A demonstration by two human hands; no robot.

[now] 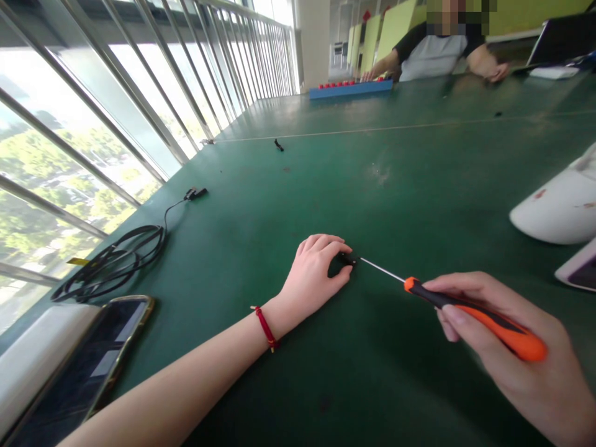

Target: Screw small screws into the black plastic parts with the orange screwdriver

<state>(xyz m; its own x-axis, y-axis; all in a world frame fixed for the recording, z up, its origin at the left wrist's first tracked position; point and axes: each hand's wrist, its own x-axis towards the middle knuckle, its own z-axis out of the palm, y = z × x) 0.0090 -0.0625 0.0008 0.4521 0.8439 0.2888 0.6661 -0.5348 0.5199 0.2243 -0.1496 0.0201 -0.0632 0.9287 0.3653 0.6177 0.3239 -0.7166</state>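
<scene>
Between thumb and fingers, my left hand point(319, 267) pinches a small black part point(348, 258) just at the green tabletop. Its exact kind is too small to make out. My right hand point(507, 335) is wrapped round the orange and black handle of a screwdriver point(479, 315). The thin metal shaft points left, and its tip meets or nearly meets the right end of the black part. A red cord bracelet point(265, 327) circles my left wrist.
A coiled black cable point(156, 239) and a phone point(114, 347) beside a white box point(46, 354) lie at the left. White objects point(559, 205) stand at the right edge. Across the green table point(372, 186), a person point(433, 53) sits near a blue tray point(351, 91). Railings line the left.
</scene>
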